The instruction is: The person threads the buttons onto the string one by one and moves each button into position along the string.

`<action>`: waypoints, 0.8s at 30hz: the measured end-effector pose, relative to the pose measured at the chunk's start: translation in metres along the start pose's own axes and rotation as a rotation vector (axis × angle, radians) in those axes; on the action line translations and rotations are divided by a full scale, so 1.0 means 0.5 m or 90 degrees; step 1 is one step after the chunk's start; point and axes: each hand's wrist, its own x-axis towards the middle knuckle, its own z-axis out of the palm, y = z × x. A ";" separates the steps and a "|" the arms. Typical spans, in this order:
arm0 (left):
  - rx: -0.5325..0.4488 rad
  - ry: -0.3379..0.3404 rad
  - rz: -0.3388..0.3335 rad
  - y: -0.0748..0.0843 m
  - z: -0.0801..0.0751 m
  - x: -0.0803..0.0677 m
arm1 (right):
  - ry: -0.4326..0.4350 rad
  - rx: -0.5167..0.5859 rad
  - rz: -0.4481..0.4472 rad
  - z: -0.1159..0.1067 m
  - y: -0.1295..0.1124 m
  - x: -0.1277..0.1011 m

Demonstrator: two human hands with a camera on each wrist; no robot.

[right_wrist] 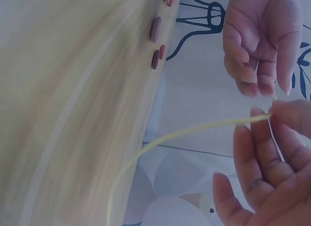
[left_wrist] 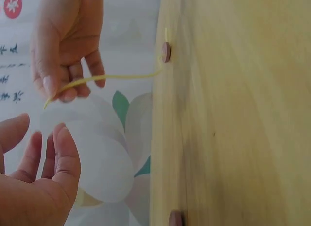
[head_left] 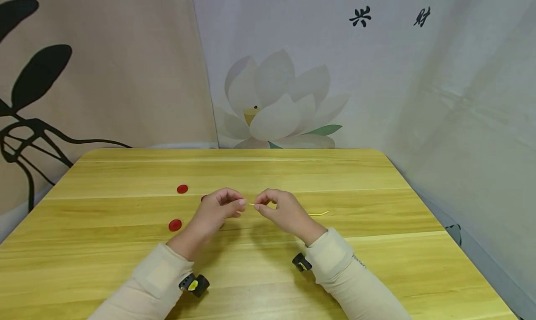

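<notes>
Between thumb and fingertips, my right hand pinches a thin yellow string near one end. A short tip pokes out toward my left hand. The string's other part shows to the right of the right hand in the head view. My left hand faces that tip, its thumb apart from its bent fingers, with nothing visible between them. In the left wrist view the string runs to a reddish disc, and a short yellow piece shows beyond it.
On the wooden table, red discs lie to the left, another one nearer me. One more disc is partly hidden behind the left hand. A printed curtain hangs behind the table's far edge.
</notes>
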 end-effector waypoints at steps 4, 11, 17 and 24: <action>-0.008 -0.002 -0.031 0.004 -0.019 -0.002 | 0.002 -0.005 0.002 -0.004 0.001 -0.002; -0.044 -0.012 0.013 0.004 -0.060 0.001 | 0.000 -0.007 0.012 -0.008 0.005 -0.005; -0.074 -0.009 0.025 0.005 -0.104 0.002 | -0.003 -0.002 0.021 -0.011 0.008 -0.005; -0.025 0.014 0.007 -0.001 -0.149 0.003 | -0.007 -0.002 0.031 -0.014 0.011 -0.005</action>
